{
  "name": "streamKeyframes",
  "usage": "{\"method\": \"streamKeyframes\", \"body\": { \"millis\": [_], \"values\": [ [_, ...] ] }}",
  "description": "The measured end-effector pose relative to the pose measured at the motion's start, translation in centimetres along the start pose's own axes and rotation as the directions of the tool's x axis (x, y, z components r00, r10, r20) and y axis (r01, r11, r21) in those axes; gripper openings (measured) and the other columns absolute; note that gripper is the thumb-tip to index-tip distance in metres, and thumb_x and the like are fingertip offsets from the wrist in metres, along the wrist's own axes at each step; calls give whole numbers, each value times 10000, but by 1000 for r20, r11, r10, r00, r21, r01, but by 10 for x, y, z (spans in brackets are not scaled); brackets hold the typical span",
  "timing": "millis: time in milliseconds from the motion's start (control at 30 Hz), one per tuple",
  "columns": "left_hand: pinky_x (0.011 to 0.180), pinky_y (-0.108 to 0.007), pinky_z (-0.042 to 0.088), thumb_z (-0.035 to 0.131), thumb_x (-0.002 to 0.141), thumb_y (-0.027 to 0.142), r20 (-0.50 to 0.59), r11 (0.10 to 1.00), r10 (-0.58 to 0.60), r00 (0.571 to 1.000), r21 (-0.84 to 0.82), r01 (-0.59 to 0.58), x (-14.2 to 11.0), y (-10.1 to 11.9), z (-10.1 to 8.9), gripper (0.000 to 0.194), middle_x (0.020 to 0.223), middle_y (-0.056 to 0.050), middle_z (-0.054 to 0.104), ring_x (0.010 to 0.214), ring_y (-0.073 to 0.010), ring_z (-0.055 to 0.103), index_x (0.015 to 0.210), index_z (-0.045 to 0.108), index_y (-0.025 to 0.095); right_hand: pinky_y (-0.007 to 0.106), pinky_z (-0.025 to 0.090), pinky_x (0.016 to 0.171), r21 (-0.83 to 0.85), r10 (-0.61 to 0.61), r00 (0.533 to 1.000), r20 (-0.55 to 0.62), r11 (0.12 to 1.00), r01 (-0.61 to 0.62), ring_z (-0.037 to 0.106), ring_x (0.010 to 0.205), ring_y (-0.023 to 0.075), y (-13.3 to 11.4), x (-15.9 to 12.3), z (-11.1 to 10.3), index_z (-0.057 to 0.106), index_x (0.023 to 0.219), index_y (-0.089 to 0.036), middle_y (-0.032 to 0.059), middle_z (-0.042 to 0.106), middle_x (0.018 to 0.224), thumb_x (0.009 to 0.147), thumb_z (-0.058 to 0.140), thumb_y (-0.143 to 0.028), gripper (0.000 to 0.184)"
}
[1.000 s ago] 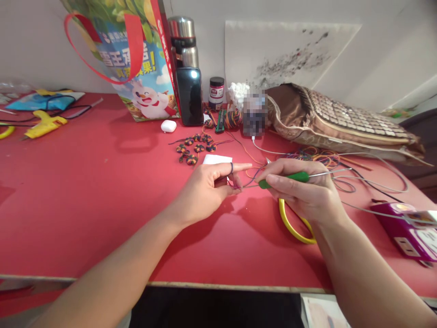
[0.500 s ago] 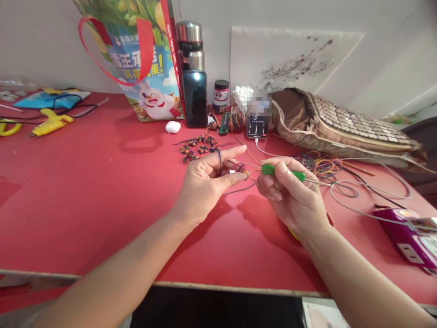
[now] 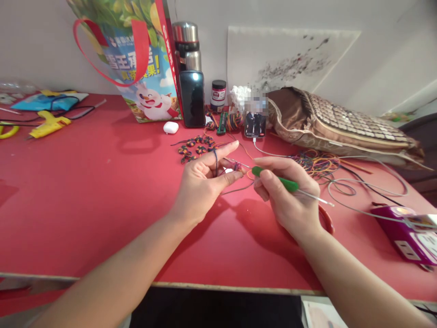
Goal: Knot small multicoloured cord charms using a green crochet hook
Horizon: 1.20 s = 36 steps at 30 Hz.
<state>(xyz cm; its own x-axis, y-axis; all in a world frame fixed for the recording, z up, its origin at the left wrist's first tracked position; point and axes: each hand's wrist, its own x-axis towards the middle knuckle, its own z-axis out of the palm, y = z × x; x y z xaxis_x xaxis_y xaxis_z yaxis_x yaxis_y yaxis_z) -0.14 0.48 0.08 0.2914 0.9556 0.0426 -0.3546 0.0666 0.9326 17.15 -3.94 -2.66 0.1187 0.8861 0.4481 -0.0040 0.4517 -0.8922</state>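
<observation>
My left hand point(image 3: 205, 182) pinches a small multicoloured crochet piece point(image 3: 238, 167) between thumb and fingers. Dark yarn point(image 3: 215, 162) loops over its raised index finger. In my right hand point(image 3: 290, 193) is a crochet hook with a green grip point(image 3: 276, 179), held like a pen. The hook's thin metal end reaches left to the crochet piece; whether a loop sits on it is too small to tell. Just behind my left hand lie several finished-looking crocheted flowers point(image 3: 200, 149) in dark, orange and red yarn.
Behind stand a gift bag point(image 3: 150, 77), a steel flask point(image 3: 189, 54), a dark phone point(image 3: 193, 98), a jar point(image 3: 218, 94) and a lit phone point(image 3: 255, 124). At right are tangled yarn point(image 3: 312, 164), a brown beaded bag point(image 3: 341, 123) and a purple power strip point(image 3: 396, 232). A yellow glue gun point(image 3: 49, 124) lies left.
My right hand has shifted slightly left, with the hook's green grip closer to the crochet piece and tilted more. The left hand keeps its hold. The view has shifted a little.
</observation>
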Motion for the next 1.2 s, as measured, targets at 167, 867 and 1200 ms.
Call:
{"method": "streamKeyframes", "body": {
  "millis": [167,867,1200],
  "values": [
    [767,-232,586,984,658,209,12,996,-11,1000,-84,12,0,-2,0,415,824,11,768,777,-115,673,1050,882,300,298,556,708,-284,-263,935,239,902,326,657,743,139,-5,0,1,748,1303,-250,30,717,902,1010,614,-69,370],
    [477,-237,368,881,791,241,-8,993,17,1000,115,-15,-3,3,0,260,705,9,729,472,-59,420,1048,887,281,289,573,707,-300,-281,918,282,883,362,704,755,139,-8,3,-2,752,1305,-250,33,743,895,1027,588,-71,369],
    [479,-237,409,870,777,202,2,998,-52,999,35,52,-7,5,2,361,771,2,780,438,-57,516,1134,863,255,301,582,667,-339,-301,912,280,858,387,697,701,146,-9,3,0,753,1302,-245,39,736,871,1015,591,-69,374]
  ]
}}
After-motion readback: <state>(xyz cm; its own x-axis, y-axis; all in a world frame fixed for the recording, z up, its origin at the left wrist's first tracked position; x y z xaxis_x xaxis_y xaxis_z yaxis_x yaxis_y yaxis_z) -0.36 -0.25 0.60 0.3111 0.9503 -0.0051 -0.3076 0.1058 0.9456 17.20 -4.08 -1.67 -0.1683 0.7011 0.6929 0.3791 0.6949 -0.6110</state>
